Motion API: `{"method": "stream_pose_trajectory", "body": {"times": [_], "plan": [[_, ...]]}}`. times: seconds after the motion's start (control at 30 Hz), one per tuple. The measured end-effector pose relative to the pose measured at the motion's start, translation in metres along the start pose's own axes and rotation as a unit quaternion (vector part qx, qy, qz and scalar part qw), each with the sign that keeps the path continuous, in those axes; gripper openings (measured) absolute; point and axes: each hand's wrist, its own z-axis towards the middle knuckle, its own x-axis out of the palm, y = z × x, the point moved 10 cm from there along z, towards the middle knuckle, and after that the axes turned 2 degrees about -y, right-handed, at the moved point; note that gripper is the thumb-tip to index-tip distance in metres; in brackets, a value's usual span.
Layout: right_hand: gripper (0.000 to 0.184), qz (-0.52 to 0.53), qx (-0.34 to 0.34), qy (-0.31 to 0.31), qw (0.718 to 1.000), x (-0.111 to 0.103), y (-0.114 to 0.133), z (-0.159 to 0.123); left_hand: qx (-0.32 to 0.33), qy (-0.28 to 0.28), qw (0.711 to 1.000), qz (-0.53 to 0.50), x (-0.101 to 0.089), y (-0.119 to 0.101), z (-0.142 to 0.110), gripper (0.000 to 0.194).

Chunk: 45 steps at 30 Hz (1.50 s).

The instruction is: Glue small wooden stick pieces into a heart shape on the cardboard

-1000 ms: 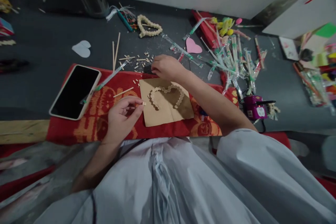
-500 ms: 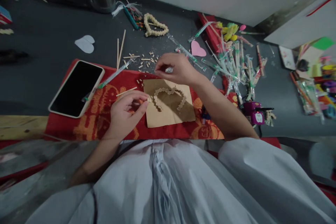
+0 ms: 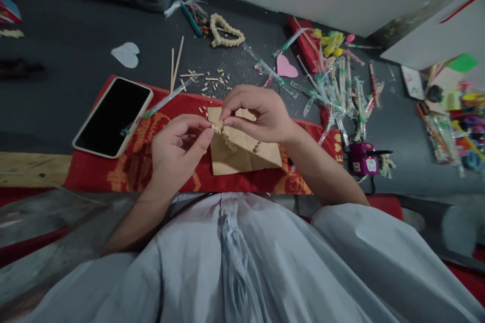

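A brown paper sheet [image 3: 242, 159] lies on a red patterned cloth [image 3: 132, 161] and carries a heart outline made of short wooden stick pieces [image 3: 229, 140]. My left hand [image 3: 178, 149] is pinched at the sheet's upper left corner, its fingertips holding a small stick piece. Over the top of the heart, my right hand [image 3: 257, 113] has its fingers pressed together, meeting the left fingertips. What the right fingers hold is too small to name. Part of the heart is hidden under the right hand.
A phone [image 3: 112, 116] lies face up on the cloth's left end. Loose stick pieces [image 3: 212, 81], long sticks [image 3: 175, 63], a finished stick heart [image 3: 226, 31], a pink paper heart [image 3: 286, 67], wrapped sticks [image 3: 341, 91] and a purple glue gun [image 3: 364, 159] lie on the dark floor.
My right hand came back from the loose pieces beyond the cloth to the top of the heart. My left hand moved right to meet it at the sheet's corner.
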Motion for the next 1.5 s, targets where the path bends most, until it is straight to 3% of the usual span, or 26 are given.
{"method": "stream_pose_trajectory", "body": {"times": [0.3,0.47,0.7,0.93,1.07,1.23,1.5], "plan": [[0.029,-0.09,0.016,0.085,0.992,0.015,0.011,-0.001,-0.045,-0.004,0.998,-0.042,-0.004,0.01,-0.007,0.016],[0.031,-0.096,0.014,0.078,0.992,0.015,0.012,0.0,-0.056,-0.007,0.998,-0.036,-0.008,0.013,-0.009,0.015],[0.022,-0.071,-0.066,0.032,0.995,0.009,0.026,0.001,-0.027,0.012,1.0,-0.003,-0.008,0.013,-0.013,0.013],[0.026,-0.103,-0.021,0.055,0.993,0.002,0.013,-0.007,-0.046,0.011,0.999,-0.013,-0.009,0.008,-0.012,0.011],[0.028,-0.127,0.025,0.075,0.989,0.004,0.007,-0.014,-0.093,0.011,0.994,-0.047,-0.009,0.018,-0.012,0.019],[0.03,-0.15,0.051,0.034,0.987,0.012,0.012,-0.018,-0.165,0.005,0.979,-0.123,-0.003,0.035,-0.012,0.032],[0.029,-0.113,0.062,-0.039,0.991,0.02,0.011,-0.018,-0.213,-0.007,0.959,-0.188,0.006,0.032,-0.015,0.038]]}}
